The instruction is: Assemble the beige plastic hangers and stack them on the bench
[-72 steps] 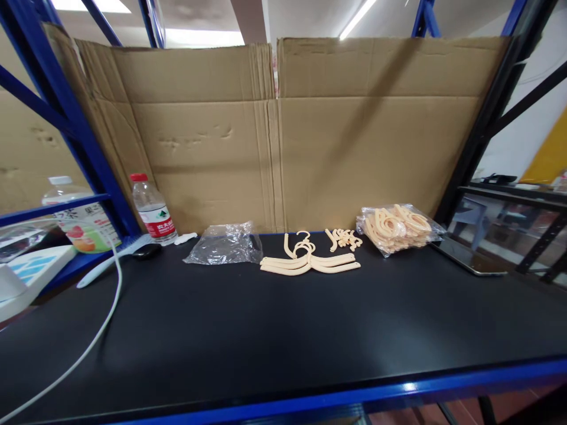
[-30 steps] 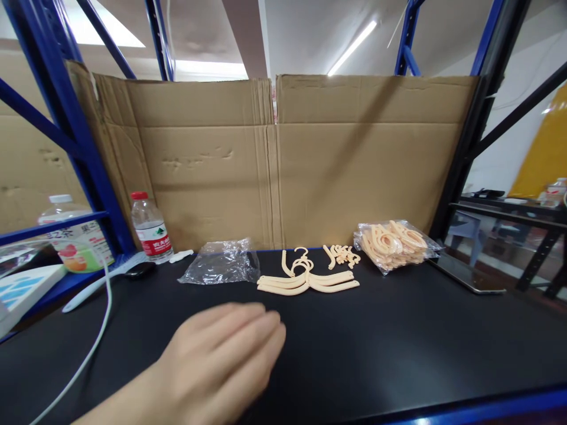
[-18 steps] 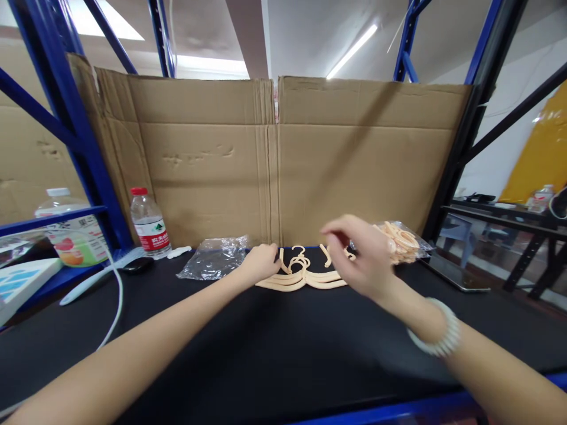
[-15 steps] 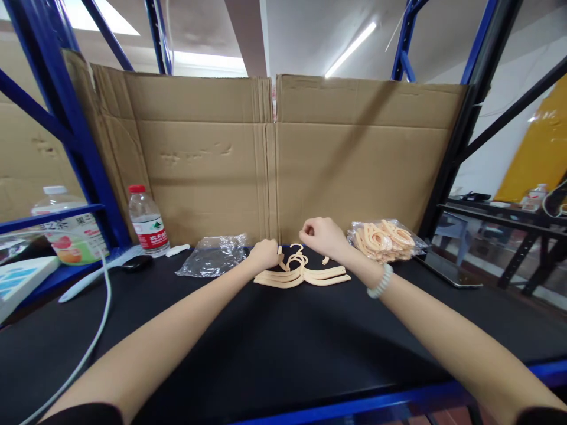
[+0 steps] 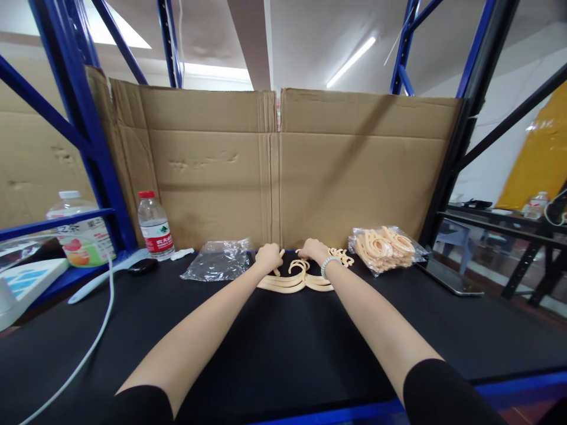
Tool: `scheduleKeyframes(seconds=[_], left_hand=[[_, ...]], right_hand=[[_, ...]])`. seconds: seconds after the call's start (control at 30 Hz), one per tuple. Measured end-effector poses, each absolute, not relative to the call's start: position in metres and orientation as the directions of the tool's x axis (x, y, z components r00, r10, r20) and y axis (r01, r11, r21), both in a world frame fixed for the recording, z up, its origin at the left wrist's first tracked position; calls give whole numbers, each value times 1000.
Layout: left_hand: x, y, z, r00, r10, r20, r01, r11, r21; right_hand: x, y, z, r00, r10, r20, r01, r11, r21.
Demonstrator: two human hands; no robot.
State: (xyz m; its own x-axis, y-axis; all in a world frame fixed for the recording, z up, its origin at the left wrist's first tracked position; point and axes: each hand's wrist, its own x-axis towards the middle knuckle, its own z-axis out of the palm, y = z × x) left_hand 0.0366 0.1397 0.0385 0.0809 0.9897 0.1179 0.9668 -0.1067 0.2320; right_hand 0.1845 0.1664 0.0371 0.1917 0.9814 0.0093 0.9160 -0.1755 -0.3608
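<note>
Several beige hangers [image 5: 283, 287] lie stacked on the black tabletop, their curved hooks [image 5: 299, 267] pointing away from me. My left hand [image 5: 268, 258], at the stack's far left, is closed around a beige hanger part [image 5: 279, 264] that sticks out beside the fingers. My right hand [image 5: 312, 249] is at the far side of the stack. Its fingers are curled down, with a bit of beige hanger showing at their left; the fingertips are hidden. Behind my right wrist more beige hooked pieces [image 5: 341, 257] are partly covered.
A clear plastic bag [image 5: 219, 261] lies left of my left hand. To the right sit a bag of beige hangers [image 5: 385, 249] and a phone [image 5: 452, 278]. A water bottle [image 5: 156, 227], a black mouse [image 5: 142, 264] and a white cable [image 5: 100, 336] are at left. Cardboard [image 5: 212, 177] walls the back.
My right hand has come down and slightly toward the hangers, and its fingers are now lower. The hooked pieces behind the right wrist have come into view. My left hand stays at the stack's left.
</note>
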Motion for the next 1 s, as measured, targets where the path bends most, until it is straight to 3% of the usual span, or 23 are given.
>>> scheduleKeyframes(seconds=[0.23,0.43,0.47,0.5,0.57,0.7,1.0], left_hand=[[21,130,59,111,981,160,867,-174,468],[11,83,64,226,960,163,632,-272,726],[9,74,61,259,952,165,567,-288,772],[7,65,57,287,946,150,408,-262,875],[2,48,47,337,926,168,143,-227,963],[-2,28,30,334,917,219,-19,-225,974],[0,26,12,315,896,314,80,-355,931]], right_hand=[[204,170,45,187,980,-70,743,-187,-642],[224,131,55,-23,1000,-6,454,5,-891],[227,122,56,-54,998,21,404,41,-914],[229,112,55,-84,995,45,356,72,-932],[232,95,52,-159,984,83,235,120,-965],[227,70,43,-299,948,111,-50,100,-994],[207,35,29,-399,899,180,-216,99,-971]])
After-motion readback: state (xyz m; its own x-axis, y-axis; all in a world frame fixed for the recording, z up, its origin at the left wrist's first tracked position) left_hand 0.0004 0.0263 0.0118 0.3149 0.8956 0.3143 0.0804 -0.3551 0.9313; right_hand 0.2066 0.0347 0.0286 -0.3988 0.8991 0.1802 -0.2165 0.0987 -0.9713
